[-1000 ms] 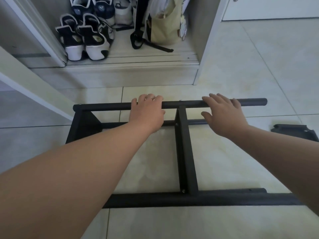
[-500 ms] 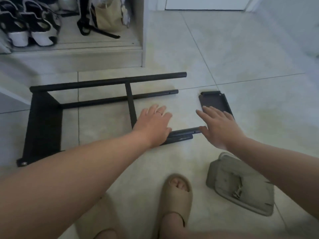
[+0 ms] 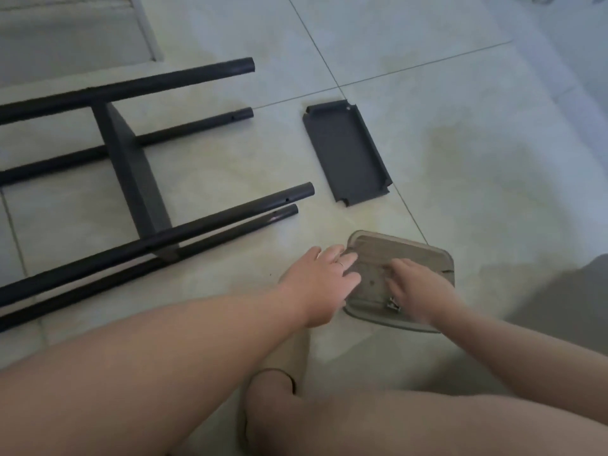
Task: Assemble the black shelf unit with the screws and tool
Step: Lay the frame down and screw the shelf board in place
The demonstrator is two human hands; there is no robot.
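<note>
The partly built black shelf frame (image 3: 131,166) lies on its side on the tiled floor at the left, its tube ends pointing right. A loose black shelf panel (image 3: 345,153) lies flat to the right of the tubes. Near me sits a shallow grey-green tray (image 3: 421,255) holding a few small metal screws (image 3: 393,304). My left hand (image 3: 324,278) rests at the tray's left edge with fingers extended. My right hand (image 3: 418,289) reaches into the tray, fingers spread over its floor; whether it pinches anything is hidden.
My bent knee (image 3: 362,419) and a beige slipper (image 3: 289,363) fill the bottom of the view. A white cabinet base (image 3: 144,28) stands at the top left. A dark shadow (image 3: 566,297) covers the floor at the right.
Both hands left the frame's tubes and moved back toward me to the tray. The view swung right and down, so the shoe cabinet dropped out of sight.
</note>
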